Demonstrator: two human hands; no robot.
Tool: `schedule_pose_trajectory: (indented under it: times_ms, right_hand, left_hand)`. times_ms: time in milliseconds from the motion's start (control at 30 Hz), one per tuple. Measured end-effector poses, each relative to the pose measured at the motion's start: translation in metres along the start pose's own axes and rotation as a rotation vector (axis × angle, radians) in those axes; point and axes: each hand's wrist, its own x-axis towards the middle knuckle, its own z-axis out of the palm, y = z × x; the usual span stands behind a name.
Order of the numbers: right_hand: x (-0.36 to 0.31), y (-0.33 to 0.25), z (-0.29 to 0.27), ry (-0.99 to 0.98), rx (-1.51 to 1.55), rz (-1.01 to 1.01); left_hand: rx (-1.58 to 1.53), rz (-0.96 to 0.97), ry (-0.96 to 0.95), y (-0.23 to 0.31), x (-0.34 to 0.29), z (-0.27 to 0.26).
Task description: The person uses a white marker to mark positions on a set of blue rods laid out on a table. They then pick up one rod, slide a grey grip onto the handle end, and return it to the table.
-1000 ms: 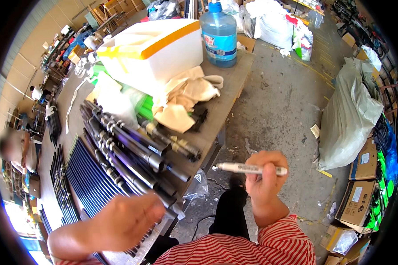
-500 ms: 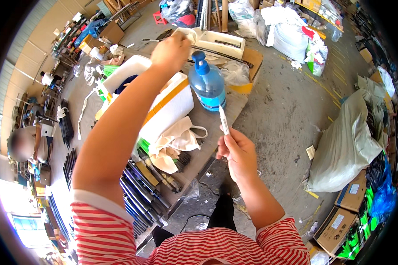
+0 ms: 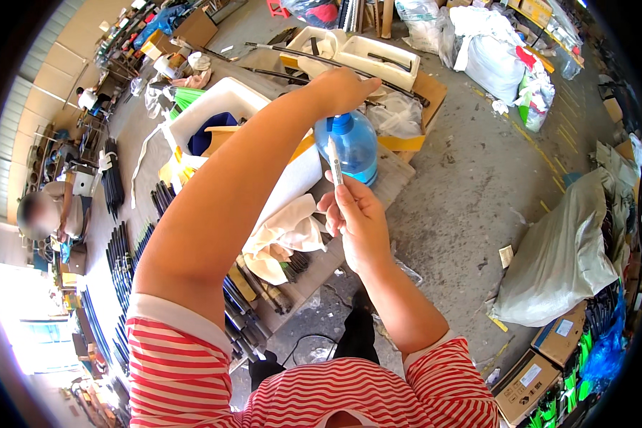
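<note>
My right hand (image 3: 360,221) is closed around a slim white pen-like tool (image 3: 336,162), its narrow tip pointing up and away from me. Just beyond that tip stands a translucent blue bottle (image 3: 364,152) with a blue cap. My left arm stretches across the table, and my left hand (image 3: 341,91) is over the top of the bottle, partly covering the cap. One digit sticks out to the right; the other fingers are hidden, so what they hold does not show. Behind this hand runs a long dark rod (image 3: 278,48), lying across the white trays (image 3: 376,66).
On the table (image 3: 389,182) are a white foam box (image 3: 230,91), cream cloth (image 3: 282,232) and bundles of dark rods (image 3: 244,314). Large sacks (image 3: 556,257) and cartons (image 3: 528,385) stand on the floor at right. Another person (image 3: 53,210) sits far left.
My left hand has moved right and nearer, from the white trays to above the bottle. My right hand has shifted left with the white tool, now in front of the bottle.
</note>
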Motion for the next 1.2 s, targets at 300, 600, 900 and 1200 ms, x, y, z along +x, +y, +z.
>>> schedule_pose_trajectory:
  times_ms: [300,600,900,1200]
  right_hand:
    - [0.001,0.001,0.003,0.010,0.024,0.023]
    - [0.006,0.002,0.001,0.006,0.025,0.013]
    - [0.005,0.003,0.000,0.010,0.025,0.034]
    - [0.006,0.005,-0.002,0.015,0.054,0.036]
  left_hand:
    - [0.047,-0.031,-0.043,0.004,-0.007,-0.003]
    - [0.073,-0.048,-0.066,0.011,-0.013,-0.007]
    - [0.112,-0.019,-0.022,0.011,-0.016,-0.004]
    - [0.395,0.181,0.042,0.003,-0.013,0.005]
